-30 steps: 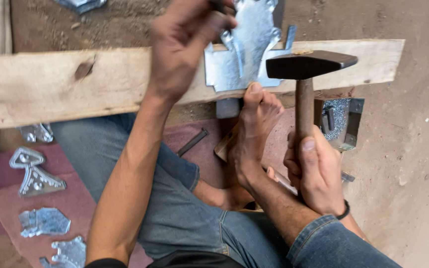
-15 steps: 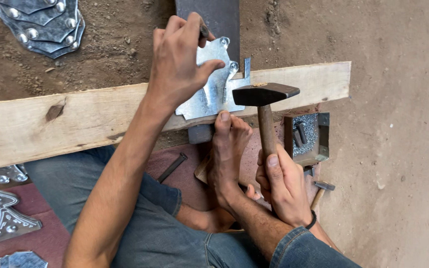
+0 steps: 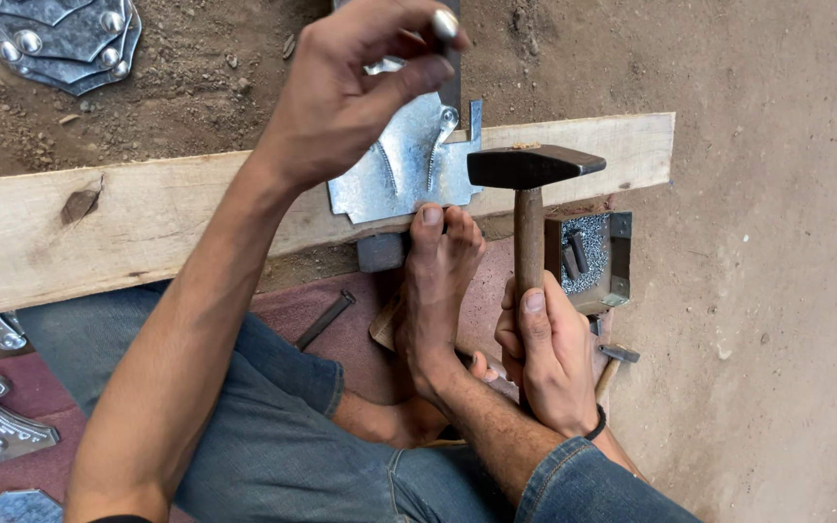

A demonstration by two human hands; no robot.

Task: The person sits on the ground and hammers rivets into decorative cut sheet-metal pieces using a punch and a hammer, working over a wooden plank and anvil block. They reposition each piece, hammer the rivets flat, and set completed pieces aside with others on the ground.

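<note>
Gripping the hammer (image 3: 531,199) low on its wooden handle, your right hand (image 3: 546,353) is fully closed, thumb lying up the shaft, head raised just right of the sheet (image 3: 401,169). Your left hand (image 3: 351,92) reaches forward over the plank (image 3: 147,218), wrist bent, fingertips pinched shut on a punch (image 3: 448,39) standing on the embossed metal sheet. That sheet lies on the plank, your bare foot (image 3: 438,281) pressing at its near edge.
</note>
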